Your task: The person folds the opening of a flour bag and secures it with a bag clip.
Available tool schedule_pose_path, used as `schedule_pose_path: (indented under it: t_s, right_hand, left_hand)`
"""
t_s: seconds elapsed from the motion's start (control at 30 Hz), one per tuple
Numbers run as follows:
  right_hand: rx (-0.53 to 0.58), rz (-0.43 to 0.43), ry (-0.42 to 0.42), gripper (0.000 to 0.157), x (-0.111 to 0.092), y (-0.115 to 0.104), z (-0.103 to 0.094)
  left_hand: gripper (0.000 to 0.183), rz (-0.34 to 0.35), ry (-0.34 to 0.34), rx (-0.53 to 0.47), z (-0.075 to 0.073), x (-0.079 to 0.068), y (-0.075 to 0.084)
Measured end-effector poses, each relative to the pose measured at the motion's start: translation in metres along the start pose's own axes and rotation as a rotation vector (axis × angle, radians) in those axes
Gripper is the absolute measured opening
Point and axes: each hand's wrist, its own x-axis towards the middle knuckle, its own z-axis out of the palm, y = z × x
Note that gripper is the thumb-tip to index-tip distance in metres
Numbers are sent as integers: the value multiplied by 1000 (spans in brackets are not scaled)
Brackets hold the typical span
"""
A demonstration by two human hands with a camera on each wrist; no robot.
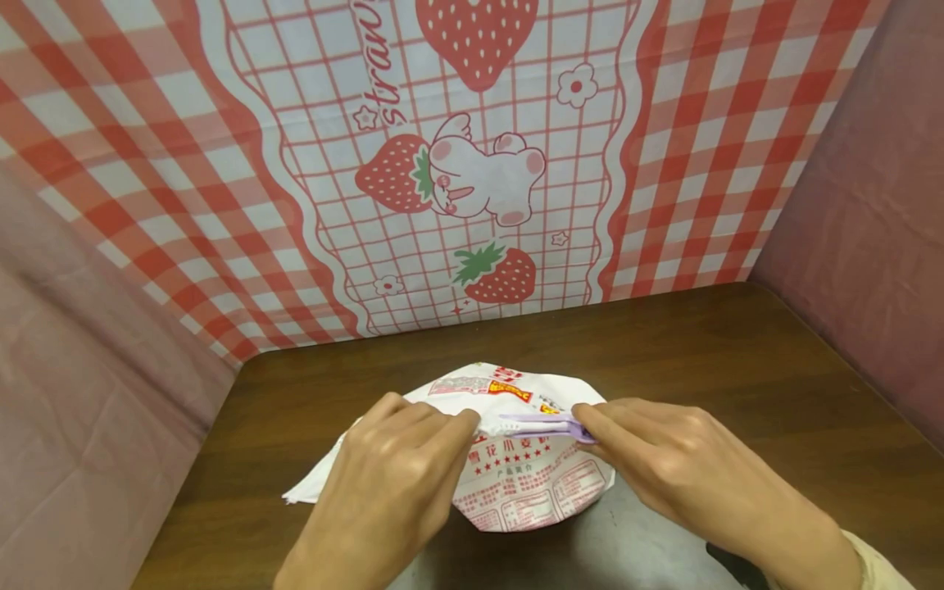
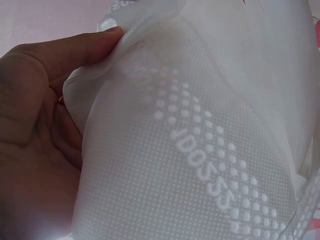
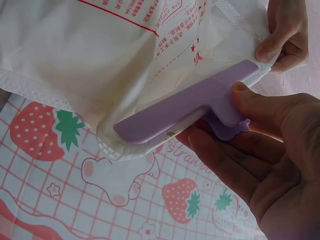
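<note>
A white flour bag (image 1: 527, 492) with red print stands before me, its top edge folded over. In the left wrist view its white woven fabric (image 2: 190, 165) fills most of the picture. My left hand (image 1: 401, 467) pinches the folded edge between thumb and fingers. A purple bag clip (image 3: 185, 105) lies along that edge, its long bar across the fabric. My right hand (image 1: 664, 451) grips the clip's handle, the thumb on one side and the fingers on the other. The left fingertips are right by the clip's far end in the right wrist view.
The bag is over a dark brown wooden table (image 1: 701, 344), with a grey surface (image 1: 642, 541) nearer to me. A strawberry-print cloth (image 1: 479, 123) hangs behind the table. Pink curtains (image 1: 88, 393) flank it, and a black object (image 1: 737, 565) shows below my right forearm.
</note>
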Motion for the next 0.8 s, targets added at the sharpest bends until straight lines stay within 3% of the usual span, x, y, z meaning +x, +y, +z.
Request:
schedule_pose_path:
  t_s: [0.3, 0.53, 0.8]
  right_hand:
    - [-20, -9, 6, 32, -1, 0, 2]
    - [23, 79, -37, 36, -3, 1, 4]
    - [68, 112, -53, 37, -4, 7, 3]
  left_hand:
    - [14, 3, -2, 9, -1, 1, 1]
    - [15, 1, 3, 24, 0, 1, 1]
    - [14, -19, -11, 26, 2, -2, -1]
